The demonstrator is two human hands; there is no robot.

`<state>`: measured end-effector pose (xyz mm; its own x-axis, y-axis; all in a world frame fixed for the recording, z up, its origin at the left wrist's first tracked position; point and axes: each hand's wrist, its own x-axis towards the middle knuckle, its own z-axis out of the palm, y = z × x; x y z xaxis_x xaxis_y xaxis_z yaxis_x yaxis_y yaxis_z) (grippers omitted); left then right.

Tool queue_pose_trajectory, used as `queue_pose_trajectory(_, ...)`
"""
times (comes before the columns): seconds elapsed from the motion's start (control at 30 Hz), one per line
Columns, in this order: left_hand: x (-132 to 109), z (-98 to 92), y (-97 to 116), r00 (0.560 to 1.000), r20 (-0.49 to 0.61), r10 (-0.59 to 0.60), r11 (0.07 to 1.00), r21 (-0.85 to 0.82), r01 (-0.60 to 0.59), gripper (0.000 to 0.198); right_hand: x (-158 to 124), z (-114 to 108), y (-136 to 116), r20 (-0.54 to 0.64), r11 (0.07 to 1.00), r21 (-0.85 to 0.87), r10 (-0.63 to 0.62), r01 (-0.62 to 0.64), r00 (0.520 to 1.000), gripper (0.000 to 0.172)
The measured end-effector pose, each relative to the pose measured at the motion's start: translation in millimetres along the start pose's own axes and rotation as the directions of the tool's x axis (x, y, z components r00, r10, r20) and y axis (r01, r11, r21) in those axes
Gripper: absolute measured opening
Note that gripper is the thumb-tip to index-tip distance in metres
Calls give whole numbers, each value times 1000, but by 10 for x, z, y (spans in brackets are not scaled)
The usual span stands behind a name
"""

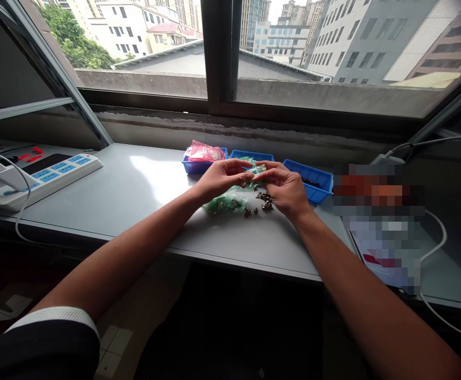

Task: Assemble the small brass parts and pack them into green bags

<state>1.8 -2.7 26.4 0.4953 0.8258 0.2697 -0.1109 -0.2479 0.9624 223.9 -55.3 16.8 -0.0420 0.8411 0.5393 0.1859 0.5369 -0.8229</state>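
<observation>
Both my hands meet over the far side of a grey table (143,195). My left hand (220,177) and my right hand (286,187) pinch a small green plastic bag (257,170) between their fingertips. Below them lies a heap of green bags (226,203) and a scatter of small dark screws (262,200) on the table. Behind the hands stand three blue trays: the left tray (193,166) holds pink bags (204,152), the middle tray (251,155) holds green bags, the right tray (313,182) holds dark small parts.
A white power strip (44,177) with a plugged-in white cable lies at the left. At the right are a white cable (438,248) and a blurred-out patch over some papers. A window with a wide sill runs behind the table.
</observation>
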Motion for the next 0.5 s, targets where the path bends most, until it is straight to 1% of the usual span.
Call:
queue_pose_trajectory(0.07,8,-17,-12,998,-42,49,999,19,-48,66,5,4,-24,-39,999,-36,3,-4,999,10)
queue_pose_trajectory(0.17,15,-32,-23,993,-85,76,996,50,-71,60,12,23,-49,-92,996,40,78,-75,993,16)
queue_pose_trajectory(0.23,14,-33,-28,993,-76,87,995,46,-83,59,12,40,-41,-99,985,112,140,-129,985,32)
queue_pose_trajectory(0.3,12,-26,-32,994,-50,100,995,25,-99,61,8,52,-14,-40,973,142,191,-184,981,46)
queue_pose_trajectory(0.33,11,-20,-33,994,-40,105,994,16,-104,62,6,53,1,0,968,141,209,-207,978,48)
queue_pose_trajectory(0.4,12,-2,-26,993,-37,110,994,26,-109,63,5,48,24,48,965,116,229,-233,972,44)
queue_pose_trajectory(0.43,12,7,-19,993,-48,112,993,42,-110,62,6,43,31,42,967,102,232,-235,972,42)
queue_pose_trajectory(0.5,11,26,2,992,-78,95,994,59,-91,58,10,30,32,-8,970,80,232,-231,973,41)
